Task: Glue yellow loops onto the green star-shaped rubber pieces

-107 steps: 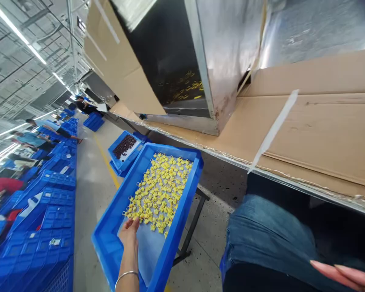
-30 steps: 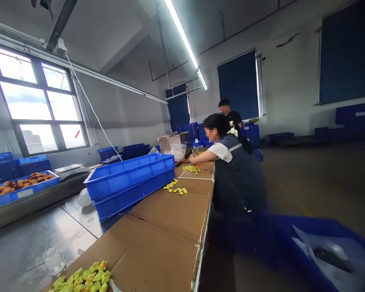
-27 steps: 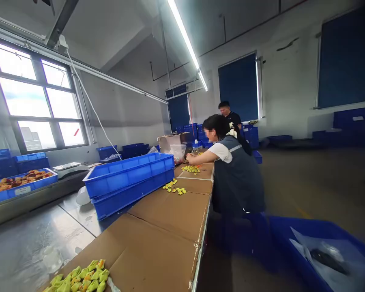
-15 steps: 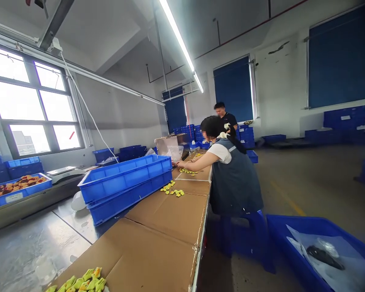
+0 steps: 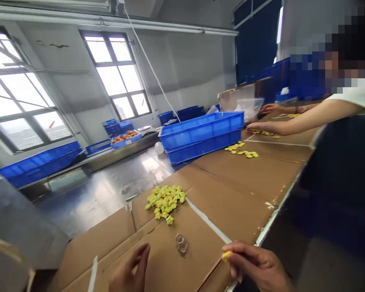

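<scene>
Low in the view, my right hand (image 5: 258, 265) pinches a small yellow piece (image 5: 227, 256) between thumb and fingertips, over the front edge of the cardboard. My left hand (image 5: 129, 271) is above the cardboard to the left, thumb and finger brought together with nothing visible between them. A small clear bottle-like object (image 5: 181, 245) rests on the cardboard (image 5: 219, 198) between my hands. Beyond it is a pile of small yellow-green, star-like pieces (image 5: 166, 198) with orange spots. The exact kind of these pieces is too small to make out.
Two stacked blue crates (image 5: 203, 138) stand farther along the table. More yellow-green pieces (image 5: 246, 154) lie near them. At right, a co-worker's arms (image 5: 316, 117) reach over the cardboard. A crate of orange-brown items (image 5: 126, 138) sits by the windows.
The view has swung left and down towards the near table. Both my hands now show, the right one with a yellow piece. The pile and the clear object are now fully in view.
</scene>
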The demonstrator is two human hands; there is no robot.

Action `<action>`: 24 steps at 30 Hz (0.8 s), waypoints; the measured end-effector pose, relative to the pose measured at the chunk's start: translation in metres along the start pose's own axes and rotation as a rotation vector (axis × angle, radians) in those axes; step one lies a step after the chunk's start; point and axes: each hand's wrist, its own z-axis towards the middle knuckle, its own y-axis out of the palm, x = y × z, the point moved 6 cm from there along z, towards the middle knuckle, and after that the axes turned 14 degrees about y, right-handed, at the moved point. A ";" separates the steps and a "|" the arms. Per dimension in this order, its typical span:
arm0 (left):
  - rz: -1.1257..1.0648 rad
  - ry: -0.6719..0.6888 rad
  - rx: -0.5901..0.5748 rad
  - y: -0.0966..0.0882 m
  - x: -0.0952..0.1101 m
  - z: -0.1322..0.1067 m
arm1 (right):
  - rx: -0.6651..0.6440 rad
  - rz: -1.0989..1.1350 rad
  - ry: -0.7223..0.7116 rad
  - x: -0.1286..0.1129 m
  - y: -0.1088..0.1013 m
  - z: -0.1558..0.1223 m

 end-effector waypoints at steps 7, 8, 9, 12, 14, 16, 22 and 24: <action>0.483 0.116 -0.149 0.021 -0.026 0.099 | 0.104 0.022 -0.040 0.003 -0.018 0.044; 0.515 0.127 -0.156 0.026 -0.029 0.108 | 0.107 0.020 -0.034 0.005 -0.019 0.046; 0.542 0.135 -0.162 0.031 -0.033 0.116 | 0.112 0.017 -0.027 0.007 -0.019 0.048; 0.590 0.146 -0.178 0.043 -0.042 0.128 | 0.139 0.005 -0.026 0.009 -0.021 0.050; 0.593 0.145 -0.188 0.047 -0.046 0.131 | 0.162 0.000 -0.019 0.008 -0.021 0.050; 0.574 0.139 -0.186 0.046 -0.048 0.132 | 0.176 0.004 -0.006 0.008 -0.022 0.049; 0.377 0.092 -0.006 0.010 -0.032 0.099 | 0.202 0.032 -0.015 0.008 -0.024 0.043; 0.251 0.073 0.093 -0.006 -0.022 0.068 | 0.232 0.029 -0.024 0.008 -0.025 0.042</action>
